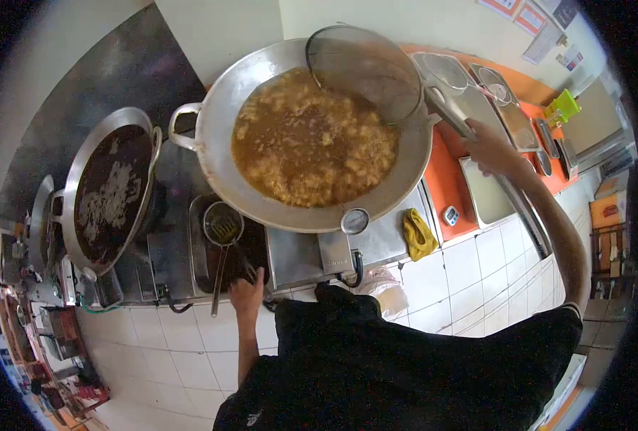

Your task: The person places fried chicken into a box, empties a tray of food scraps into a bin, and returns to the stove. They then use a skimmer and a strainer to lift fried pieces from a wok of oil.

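A big steel wok (211,144) in front of me is full of bubbling oil with golden frying pieces (311,144). A round wire skimmer (365,68) rests inside its far rim. My right hand (491,147) reaches out to the right and grips the skimmer's long handle (452,115). My left hand (248,291) is low at the stove's front edge, closed around a dark utensil handle (243,262) that lies in a small steel tray (198,251). A small strainer (222,224) with crumbs also sits in that tray.
A second wok (110,190) with dark oil stands to the left. An orange counter (448,183) on the right holds steel trays, strainers (444,72), a small timer (450,215) and a yellow cloth (418,233). White tiled floor lies below.
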{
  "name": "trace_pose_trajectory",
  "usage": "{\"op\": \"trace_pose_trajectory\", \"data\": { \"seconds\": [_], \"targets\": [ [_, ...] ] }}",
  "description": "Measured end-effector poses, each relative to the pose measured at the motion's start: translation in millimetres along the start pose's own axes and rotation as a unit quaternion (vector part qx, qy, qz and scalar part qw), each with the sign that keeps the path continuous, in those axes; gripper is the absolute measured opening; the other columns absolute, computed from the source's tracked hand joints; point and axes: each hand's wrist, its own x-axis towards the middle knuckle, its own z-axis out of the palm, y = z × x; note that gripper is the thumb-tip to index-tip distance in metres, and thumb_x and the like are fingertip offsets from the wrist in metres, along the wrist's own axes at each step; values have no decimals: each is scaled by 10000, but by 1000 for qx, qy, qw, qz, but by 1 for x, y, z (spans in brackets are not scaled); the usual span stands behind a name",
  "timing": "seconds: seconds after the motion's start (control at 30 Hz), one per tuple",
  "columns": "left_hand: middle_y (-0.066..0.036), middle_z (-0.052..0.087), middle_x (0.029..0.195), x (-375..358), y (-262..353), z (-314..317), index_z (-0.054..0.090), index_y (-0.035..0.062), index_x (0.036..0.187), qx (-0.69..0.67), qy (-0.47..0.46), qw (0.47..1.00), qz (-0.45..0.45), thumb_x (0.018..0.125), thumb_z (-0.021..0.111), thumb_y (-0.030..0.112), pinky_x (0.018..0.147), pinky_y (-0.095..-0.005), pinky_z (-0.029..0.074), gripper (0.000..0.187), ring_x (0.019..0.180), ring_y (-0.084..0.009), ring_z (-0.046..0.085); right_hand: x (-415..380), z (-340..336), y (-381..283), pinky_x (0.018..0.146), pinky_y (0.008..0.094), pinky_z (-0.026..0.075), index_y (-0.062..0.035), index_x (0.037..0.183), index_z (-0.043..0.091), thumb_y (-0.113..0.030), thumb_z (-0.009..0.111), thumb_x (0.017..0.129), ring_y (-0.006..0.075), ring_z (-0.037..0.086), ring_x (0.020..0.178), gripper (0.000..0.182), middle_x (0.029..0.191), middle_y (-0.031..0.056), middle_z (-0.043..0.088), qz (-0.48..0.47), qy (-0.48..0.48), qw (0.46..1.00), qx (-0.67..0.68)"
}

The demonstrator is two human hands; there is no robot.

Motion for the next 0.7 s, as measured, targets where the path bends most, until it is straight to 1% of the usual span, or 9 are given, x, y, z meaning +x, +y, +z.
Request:
{"op": "trace_pose_trajectory", "data": {
  "seconds": [0.07, 0.1, 0.2, 0.23, 0.33, 0.43, 0.57, 0.63, 0.7],
  "targets": [
    [-296, 570, 901, -1, 28, -15, 598, -95, 793, -20, -78, 997, -22, 748, 553, 403, 846, -422, 406, 502, 924, -390, 537, -1, 5, 7, 300, 270, 365, -17, 1254, 316, -182, 484, 843, 114, 445, 375, 473, 601, 65, 440, -7, 4, 1000, 26],
    [-299, 569, 909, 0, 37, -22, 599, -99, 780, -42, -105, 993, -38, 747, 550, 414, 852, -420, 406, 517, 926, -389, 538, -5, 2, 0, 428, 347, 448, -7, 1237, 324, -192, 481, 842, 217, 541, 489, 464, 661, 131, 511, 0, 3, 1000, -23],
    [-300, 573, 899, 2, 37, -27, 601, -105, 729, -91, -131, 985, -72, 743, 544, 431, 859, -421, 406, 539, 918, -388, 546, 16, 7, 35, 650, 423, 454, 1, 1220, 336, -209, 471, 846, 351, 581, 726, 449, 794, 221, 562, -168, 151, 966, -128],
    [-286, 577, 874, 2, 32, -22, 593, -107, 737, -67, -94, 992, -47, 755, 531, 401, 811, -422, 425, 511, 875, -388, 556, 6, 0, 15, 790, 464, 377, 6, 1192, 357, -218, 462, 851, 432, 510, 912, 422, 922, 279, 547, -86, 113, 986, -86],
    [-244, 588, 799, 2, 0, 7, 570, -113, 759, 12, 23, 999, 32, 789, 494, 309, 668, -423, 481, 430, 749, -387, 587, -6, -11, -19, 760, 481, 383, 15, 1178, 368, -212, 459, 854, 438, 515, 878, 406, 916, 291, 540, -37, 122, 986, -110],
    [-254, 561, 811, 2, -16, 15, 580, -49, 783, -20, 47, 997, -57, 799, 522, 335, 699, -441, 441, 389, 797, -361, 552, 13, -10, 3, 762, 485, 379, 8, 1173, 379, -206, 461, 850, 435, 509, 881, 396, 927, 306, 529, -95, 148, 971, -160],
    [-246, 556, 808, -7, 4, -54, 577, -19, 819, -70, 7, 992, -105, 811, 523, 350, 688, -475, 420, 373, 784, -387, 536, 28, 5, 22, 672, 505, 400, -24, 947, 407, -288, 443, 867, 457, 526, 788, 279, 826, 274, 543, -123, 147, 970, -150],
    [-237, 562, 814, -11, 10, -102, 580, -9, 820, -66, -21, 992, -105, 807, 534, 355, 677, -467, 419, 367, 782, -392, 535, 40, 11, 35, 771, 449, 391, 4, 1114, 448, -130, 465, 818, 410, 514, 920, 326, 986, 279, 522, -116, 119, 965, -203],
    [-229, 574, 746, -12, -1, -140, 570, -32, 734, 18, 20, 999, -20, 794, 557, 329, 609, -455, 438, 366, 689, -381, 562, 51, 25, 47, 796, 443, 383, 1, 1117, 451, -130, 466, 824, 387, 511, 950, 321, 1018, 252, 520, -227, 89, 965, -96]
  ]
}}
